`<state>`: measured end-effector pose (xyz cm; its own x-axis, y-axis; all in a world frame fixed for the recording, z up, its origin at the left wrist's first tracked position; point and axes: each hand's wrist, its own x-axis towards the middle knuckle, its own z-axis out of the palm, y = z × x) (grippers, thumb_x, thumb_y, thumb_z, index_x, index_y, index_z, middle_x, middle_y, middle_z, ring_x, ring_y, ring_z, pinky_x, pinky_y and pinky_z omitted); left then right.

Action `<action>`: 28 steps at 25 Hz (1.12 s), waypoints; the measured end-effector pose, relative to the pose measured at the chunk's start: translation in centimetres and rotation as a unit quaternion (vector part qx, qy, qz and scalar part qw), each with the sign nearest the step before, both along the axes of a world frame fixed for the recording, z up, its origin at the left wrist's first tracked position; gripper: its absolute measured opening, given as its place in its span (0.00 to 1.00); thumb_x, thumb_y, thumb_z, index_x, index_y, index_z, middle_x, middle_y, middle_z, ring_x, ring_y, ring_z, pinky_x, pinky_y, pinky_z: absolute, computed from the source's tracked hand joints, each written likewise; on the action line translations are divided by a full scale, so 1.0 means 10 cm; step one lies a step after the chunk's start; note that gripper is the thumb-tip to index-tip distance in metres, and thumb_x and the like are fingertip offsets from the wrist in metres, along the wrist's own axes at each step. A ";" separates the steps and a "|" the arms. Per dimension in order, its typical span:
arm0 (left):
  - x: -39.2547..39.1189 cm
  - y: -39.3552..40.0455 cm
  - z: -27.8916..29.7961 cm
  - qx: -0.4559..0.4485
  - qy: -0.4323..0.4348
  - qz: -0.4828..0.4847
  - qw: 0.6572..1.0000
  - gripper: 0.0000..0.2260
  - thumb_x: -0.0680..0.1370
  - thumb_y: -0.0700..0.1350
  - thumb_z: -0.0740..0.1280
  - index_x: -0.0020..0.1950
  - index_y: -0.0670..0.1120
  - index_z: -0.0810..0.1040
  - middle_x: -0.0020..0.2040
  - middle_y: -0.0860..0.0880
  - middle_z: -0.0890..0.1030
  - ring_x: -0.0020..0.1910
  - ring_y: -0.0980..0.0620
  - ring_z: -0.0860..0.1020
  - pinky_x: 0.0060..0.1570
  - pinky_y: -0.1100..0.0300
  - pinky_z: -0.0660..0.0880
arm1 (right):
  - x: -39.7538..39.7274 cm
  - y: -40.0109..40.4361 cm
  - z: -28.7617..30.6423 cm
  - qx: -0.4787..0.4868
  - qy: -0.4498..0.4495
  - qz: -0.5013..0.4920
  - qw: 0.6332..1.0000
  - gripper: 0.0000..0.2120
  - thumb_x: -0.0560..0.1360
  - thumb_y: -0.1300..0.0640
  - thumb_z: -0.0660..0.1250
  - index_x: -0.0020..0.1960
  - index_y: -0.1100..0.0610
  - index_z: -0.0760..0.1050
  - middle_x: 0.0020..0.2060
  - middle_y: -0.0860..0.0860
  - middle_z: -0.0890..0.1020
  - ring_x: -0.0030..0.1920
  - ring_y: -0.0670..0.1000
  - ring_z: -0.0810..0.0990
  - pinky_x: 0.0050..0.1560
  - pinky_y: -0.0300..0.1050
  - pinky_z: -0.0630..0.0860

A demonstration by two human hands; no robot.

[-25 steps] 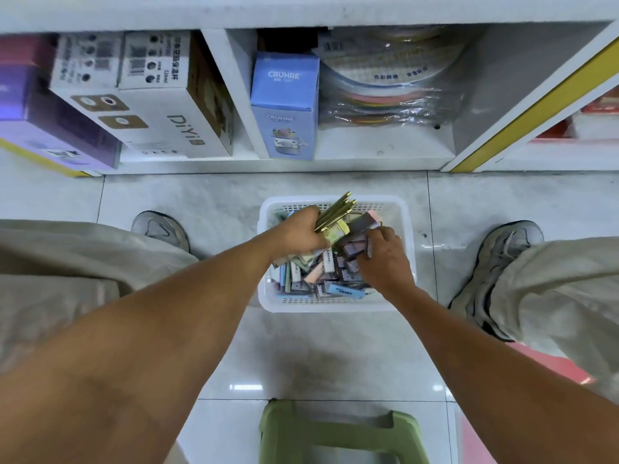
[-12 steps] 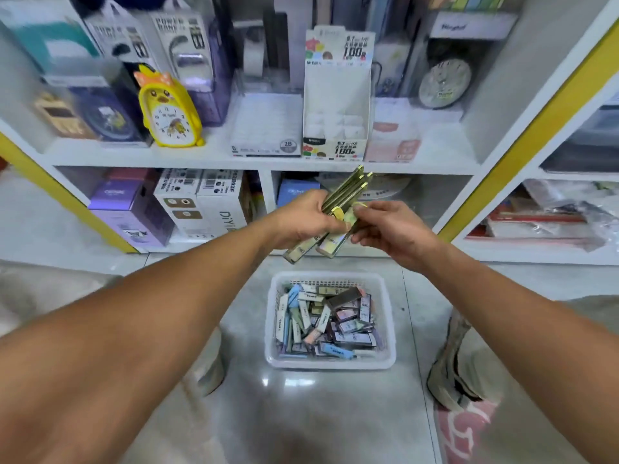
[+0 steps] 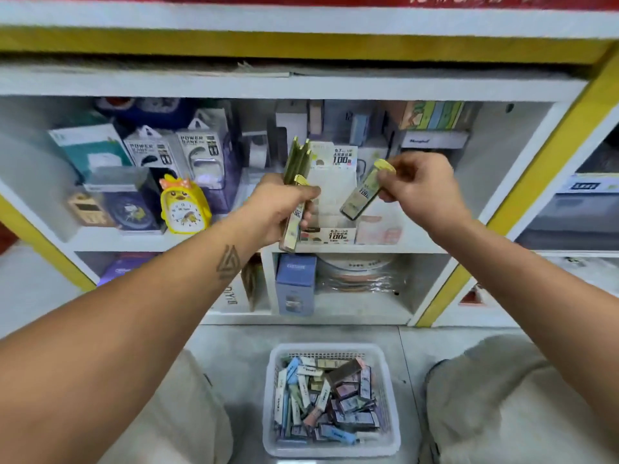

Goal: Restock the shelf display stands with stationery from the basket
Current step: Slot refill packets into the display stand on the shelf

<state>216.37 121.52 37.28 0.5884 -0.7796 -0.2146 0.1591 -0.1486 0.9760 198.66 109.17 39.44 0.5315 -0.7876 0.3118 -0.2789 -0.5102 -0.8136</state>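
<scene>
My left hand (image 3: pixel 284 204) grips a bundle of slim green lead cases (image 3: pixel 296 162), held upright in front of the shelf. My right hand (image 3: pixel 418 185) pinches one green lead case (image 3: pixel 360 194) by its yellow cap, tilted, just right of the bundle. Behind both hands stands a white cardboard display stand (image 3: pixel 335 195) marked "100" on the middle shelf; its slots look mostly bare. On the floor below sits a white plastic basket (image 3: pixel 390 430) holding several small stationery cases in mixed colours.
A yellow chick alarm clock (image 3: pixel 184 205) and power bank boxes (image 3: pixel 174 152) stand left of the display stand. A pink box (image 3: pixel 380 229) sits to its right. A blue carton (image 3: pixel 296 284) stands on the lower shelf. My knees flank the basket.
Both hands rose from the basket to shelf height. My right hand pulled one case away from the bundle in my left hand. The view tilted up to the shelves.
</scene>
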 end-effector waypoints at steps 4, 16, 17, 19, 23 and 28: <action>0.21 -0.15 0.10 -0.017 0.098 -0.001 0.995 0.11 0.74 0.41 0.74 0.51 0.40 0.74 0.31 0.43 0.72 0.24 0.50 0.70 0.21 0.65 0.66 | 0.34 -0.14 -0.02 -0.149 0.032 -0.022 0.988 0.05 0.78 0.59 0.70 0.53 0.53 0.77 0.41 0.52 0.84 0.41 0.52 0.83 0.41 0.41 0.79; 0.54 -0.29 -0.09 -0.015 0.128 0.010 0.992 0.23 0.74 0.61 0.70 0.47 0.40 0.74 0.27 0.43 0.77 0.24 0.46 0.74 0.23 0.60 0.72 | 1.20 -0.40 -0.57 -0.211 0.078 0.084 0.971 0.08 0.77 0.66 0.67 0.53 0.57 0.73 0.36 0.58 0.81 0.38 0.60 0.80 0.39 0.57 0.78; 0.56 -0.29 -0.10 -0.006 0.126 0.012 0.992 0.24 0.74 0.62 0.70 0.47 0.40 0.74 0.28 0.42 0.77 0.24 0.46 0.75 0.24 0.60 0.72 | 1.22 -0.40 -0.59 -0.203 0.078 0.093 0.972 0.08 0.77 0.67 0.66 0.53 0.57 0.74 0.36 0.58 0.81 0.39 0.60 0.81 0.40 0.58 0.78; 0.61 -0.26 -0.09 0.006 0.123 0.019 0.992 0.23 0.76 0.61 0.69 0.45 0.40 0.73 0.28 0.42 0.77 0.24 0.46 0.74 0.23 0.60 0.72 | 1.23 -0.39 -0.65 -0.182 0.083 0.116 0.973 0.08 0.78 0.68 0.64 0.53 0.58 0.76 0.37 0.59 0.82 0.39 0.60 0.82 0.41 0.57 0.80; 0.67 -0.23 -0.08 0.015 0.121 0.043 0.992 0.20 0.77 0.58 0.69 0.46 0.40 0.74 0.33 0.41 0.76 0.26 0.45 0.75 0.24 0.59 0.73 | 1.19 -0.37 -0.69 -0.258 0.173 0.107 0.945 0.21 0.77 0.71 0.60 0.67 0.58 0.78 0.46 0.62 0.85 0.45 0.62 0.84 0.48 0.55 0.80; 0.60 -0.25 -0.07 0.004 0.115 0.057 0.992 0.20 0.77 0.58 0.69 0.47 0.39 0.75 0.30 0.42 0.78 0.25 0.45 0.77 0.27 0.57 0.76 | 1.16 -0.23 -0.47 0.013 0.053 0.096 0.994 0.10 0.80 0.60 0.66 0.59 0.56 0.82 0.40 0.55 0.85 0.36 0.52 0.81 0.35 0.44 0.76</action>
